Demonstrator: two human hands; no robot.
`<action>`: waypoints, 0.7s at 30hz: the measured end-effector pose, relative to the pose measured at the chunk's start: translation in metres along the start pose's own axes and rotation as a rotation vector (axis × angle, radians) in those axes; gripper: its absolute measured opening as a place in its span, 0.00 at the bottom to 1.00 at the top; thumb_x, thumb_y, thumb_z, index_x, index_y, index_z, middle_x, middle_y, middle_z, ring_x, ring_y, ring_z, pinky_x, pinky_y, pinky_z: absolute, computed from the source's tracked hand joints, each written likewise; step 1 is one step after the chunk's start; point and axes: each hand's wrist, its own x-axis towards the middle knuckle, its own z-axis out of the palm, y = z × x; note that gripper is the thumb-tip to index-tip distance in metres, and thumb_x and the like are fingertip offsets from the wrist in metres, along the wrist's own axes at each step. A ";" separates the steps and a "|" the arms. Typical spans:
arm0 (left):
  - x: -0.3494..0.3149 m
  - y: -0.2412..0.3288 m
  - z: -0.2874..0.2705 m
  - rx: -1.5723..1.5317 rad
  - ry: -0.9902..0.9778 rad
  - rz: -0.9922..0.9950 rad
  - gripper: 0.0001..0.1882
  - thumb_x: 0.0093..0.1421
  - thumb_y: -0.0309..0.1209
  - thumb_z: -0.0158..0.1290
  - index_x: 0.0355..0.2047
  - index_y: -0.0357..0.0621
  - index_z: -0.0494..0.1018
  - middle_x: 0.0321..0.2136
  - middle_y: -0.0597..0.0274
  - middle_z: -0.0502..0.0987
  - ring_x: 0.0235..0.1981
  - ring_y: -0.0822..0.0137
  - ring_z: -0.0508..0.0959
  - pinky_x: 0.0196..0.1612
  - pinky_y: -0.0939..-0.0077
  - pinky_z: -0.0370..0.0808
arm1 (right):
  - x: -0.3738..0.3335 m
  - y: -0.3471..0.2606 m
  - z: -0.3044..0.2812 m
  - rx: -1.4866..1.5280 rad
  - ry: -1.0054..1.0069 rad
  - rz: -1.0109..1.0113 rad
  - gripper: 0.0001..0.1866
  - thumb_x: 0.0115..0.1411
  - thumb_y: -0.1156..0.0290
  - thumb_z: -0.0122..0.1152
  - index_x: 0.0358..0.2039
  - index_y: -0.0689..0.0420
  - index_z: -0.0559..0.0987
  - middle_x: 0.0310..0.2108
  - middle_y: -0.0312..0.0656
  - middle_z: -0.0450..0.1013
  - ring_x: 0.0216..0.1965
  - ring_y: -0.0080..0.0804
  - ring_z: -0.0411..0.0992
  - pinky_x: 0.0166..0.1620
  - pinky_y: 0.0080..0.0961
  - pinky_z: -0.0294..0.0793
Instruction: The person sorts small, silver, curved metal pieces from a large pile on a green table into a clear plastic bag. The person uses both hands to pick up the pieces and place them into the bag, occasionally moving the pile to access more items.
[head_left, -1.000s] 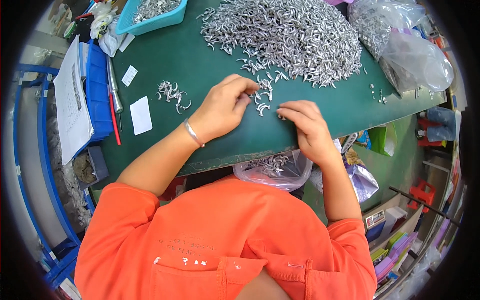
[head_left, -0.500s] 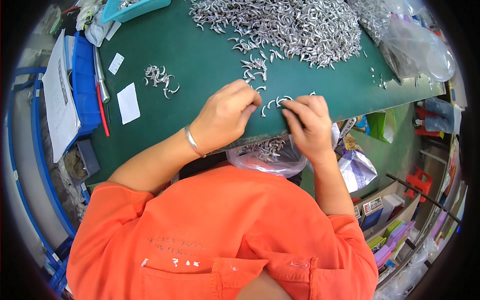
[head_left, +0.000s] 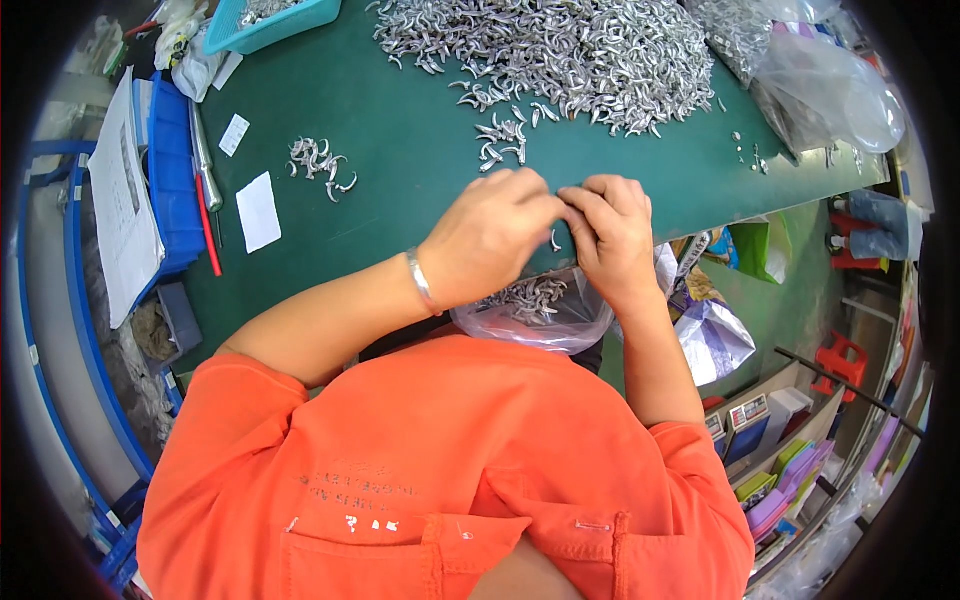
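Note:
My left hand (head_left: 497, 232), a metal bangle at its wrist, reaches over the front edge of the green table. Its fingertips meet those of my right hand (head_left: 612, 228). Both hands are closed in a pinch, and whatever they hold is hidden by the fingers. One small curved silver metal piece (head_left: 556, 241) lies just below the meeting fingertips. Beyond my left hand, a few more curved pieces (head_left: 502, 140) lie loose in front of a large heap of the same pieces (head_left: 590, 60). A clear plastic bag (head_left: 525, 318) with similar pieces hangs under the table edge, below my hands.
A small cluster of pieces (head_left: 318, 162) and a white paper slip (head_left: 259, 212) lie on the left. Further left are a red pen (head_left: 209, 225) and a blue tray (head_left: 176, 180). A turquoise basket (head_left: 275, 35) stands at the back; a filled plastic bag (head_left: 830, 95) sits back right.
My left hand has moved right until its fingers meet my right hand's. The short row of curved pieces between them is now mostly out of sight, with one piece showing below.

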 end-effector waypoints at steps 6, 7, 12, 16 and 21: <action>-0.001 -0.001 0.012 0.166 -0.122 0.123 0.04 0.54 0.26 0.59 0.29 0.45 0.74 0.32 0.63 0.73 0.34 0.59 0.73 0.38 0.65 0.67 | -0.012 0.028 -0.016 -0.078 0.229 0.207 0.12 0.58 0.81 0.62 0.42 0.58 0.83 0.39 0.45 0.77 0.42 0.46 0.73 0.48 0.40 0.70; 0.000 0.001 0.012 0.154 -0.119 0.116 0.04 0.54 0.25 0.59 0.29 0.44 0.74 0.32 0.62 0.74 0.34 0.58 0.74 0.38 0.64 0.68 | -0.012 0.031 -0.014 -0.100 0.229 0.196 0.12 0.58 0.80 0.62 0.42 0.58 0.83 0.40 0.45 0.76 0.43 0.46 0.73 0.48 0.40 0.70; 0.005 -0.003 -0.018 -0.142 0.031 -0.083 0.05 0.58 0.19 0.59 0.35 0.40 0.76 0.34 0.58 0.79 0.35 0.57 0.81 0.40 0.69 0.78 | -0.021 0.024 -0.009 -0.029 0.077 0.058 0.11 0.52 0.79 0.68 0.38 0.58 0.82 0.38 0.44 0.76 0.40 0.47 0.73 0.43 0.38 0.71; 0.008 -0.040 -0.075 -0.062 0.374 -0.369 0.08 0.60 0.22 0.61 0.41 0.40 0.80 0.34 0.65 0.79 0.36 0.74 0.78 0.40 0.79 0.76 | -0.033 -0.002 -0.016 0.268 -0.131 -0.093 0.09 0.50 0.82 0.66 0.34 0.58 0.81 0.34 0.44 0.75 0.34 0.46 0.74 0.40 0.38 0.72; 0.042 -0.155 -0.181 0.557 0.618 -0.182 0.09 0.62 0.31 0.60 0.42 0.46 0.84 0.36 0.62 0.82 0.35 0.70 0.81 0.41 0.77 0.77 | -0.007 -0.004 -0.006 0.154 -0.031 -0.068 0.12 0.51 0.83 0.65 0.38 0.60 0.82 0.36 0.44 0.75 0.37 0.48 0.72 0.41 0.38 0.73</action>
